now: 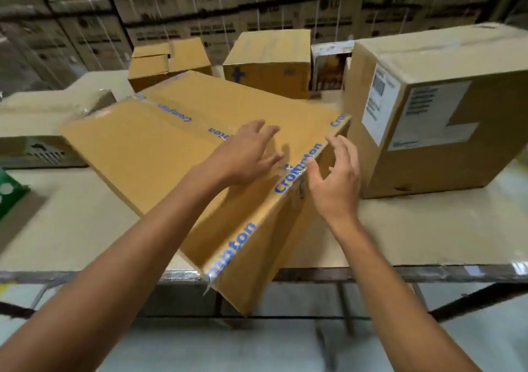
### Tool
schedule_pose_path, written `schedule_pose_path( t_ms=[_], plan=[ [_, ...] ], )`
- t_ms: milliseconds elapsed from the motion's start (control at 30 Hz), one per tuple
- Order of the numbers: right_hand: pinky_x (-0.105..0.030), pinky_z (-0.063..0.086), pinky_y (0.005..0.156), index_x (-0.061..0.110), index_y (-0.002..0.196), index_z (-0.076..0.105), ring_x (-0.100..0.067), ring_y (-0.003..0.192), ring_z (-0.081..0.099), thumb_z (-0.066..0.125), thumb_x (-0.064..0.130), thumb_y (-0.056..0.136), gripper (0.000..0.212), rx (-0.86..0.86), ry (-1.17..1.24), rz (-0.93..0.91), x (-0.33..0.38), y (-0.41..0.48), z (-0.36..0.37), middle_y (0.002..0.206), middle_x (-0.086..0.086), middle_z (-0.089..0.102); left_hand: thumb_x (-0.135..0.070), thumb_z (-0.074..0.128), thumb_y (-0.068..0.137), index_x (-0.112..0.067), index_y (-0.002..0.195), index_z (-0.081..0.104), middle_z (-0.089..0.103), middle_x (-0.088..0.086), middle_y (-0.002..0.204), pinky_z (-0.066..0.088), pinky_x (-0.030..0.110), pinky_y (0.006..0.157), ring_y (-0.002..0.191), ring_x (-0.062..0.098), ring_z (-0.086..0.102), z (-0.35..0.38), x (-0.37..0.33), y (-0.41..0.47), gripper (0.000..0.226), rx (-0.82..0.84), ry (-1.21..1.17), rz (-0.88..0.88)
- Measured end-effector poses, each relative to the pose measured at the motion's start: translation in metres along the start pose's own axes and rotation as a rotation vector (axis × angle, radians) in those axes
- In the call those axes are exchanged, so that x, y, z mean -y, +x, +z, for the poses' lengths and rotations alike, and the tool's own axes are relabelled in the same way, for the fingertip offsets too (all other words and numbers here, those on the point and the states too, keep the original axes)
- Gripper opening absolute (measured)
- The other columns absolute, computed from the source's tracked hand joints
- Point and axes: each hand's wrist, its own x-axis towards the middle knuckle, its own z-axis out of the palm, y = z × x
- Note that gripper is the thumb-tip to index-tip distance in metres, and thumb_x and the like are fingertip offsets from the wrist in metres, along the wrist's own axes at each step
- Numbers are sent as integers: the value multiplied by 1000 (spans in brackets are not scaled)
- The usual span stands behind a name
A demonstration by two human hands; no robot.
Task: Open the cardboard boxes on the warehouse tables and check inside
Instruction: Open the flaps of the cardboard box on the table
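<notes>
A large flat cardboard box (148, 154) lies slantwise on the table, its flaps closed with clear tape printed in blue letters, and its near corner juts over the table's front edge. My left hand (245, 154) hovers over or rests on the box top near the taped right edge, fingers spread. My right hand (334, 183) is just beside that taped edge, fingers loosely curled and holding nothing.
A tall box with white labels (445, 120) stands close on the right. Two smaller boxes (168, 60) (268, 60) and a printed carton (328, 66) sit at the back. Another box (37, 120) lies at the left, a green object (8, 191) at the left edge. Stacked cartons fill the background.
</notes>
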Motion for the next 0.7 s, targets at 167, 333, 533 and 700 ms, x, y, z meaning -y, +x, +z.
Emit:
schedule_pose_path(
  t_ms=[167, 333, 533, 700],
  plan=[
    [-31, 30, 108, 10, 136, 54, -31, 130, 44, 65, 20, 82, 56, -63, -134, 169, 2, 66, 20, 139, -12, 49, -43, 49, 102, -14, 153, 34, 24, 21, 161, 27, 41, 118, 148, 34, 25, -3, 14, 67, 60, 57, -12, 37],
    [-34, 23, 117, 15, 150, 40, -25, 145, 29, 64, 23, 89, 65, 155, -201, 396, -32, 118, 29, 158, -12, 32, -45, 44, 98, -15, 128, 54, 52, 15, 132, 37, 45, 105, 128, 35, 46, 32, 18, 102, 43, -4, -50, 38],
    [-43, 47, 105, 22, 149, 39, -21, 119, 56, 70, 18, 89, 67, 104, 126, 532, -39, 117, 31, 137, -6, 52, -54, 34, 96, -20, 134, 50, 45, 11, 147, 28, 47, 113, 140, 30, 36, 46, 31, 114, 53, -12, -62, 57],
    [-46, 46, 106, 28, 148, 40, -20, 120, 57, 76, 24, 79, 78, -16, 176, 540, -34, 101, 32, 139, -4, 53, -51, 41, 101, -20, 145, 44, 35, 10, 158, 19, 44, 118, 147, 28, 27, 45, 34, 105, 54, -25, -59, 125]
  ],
)
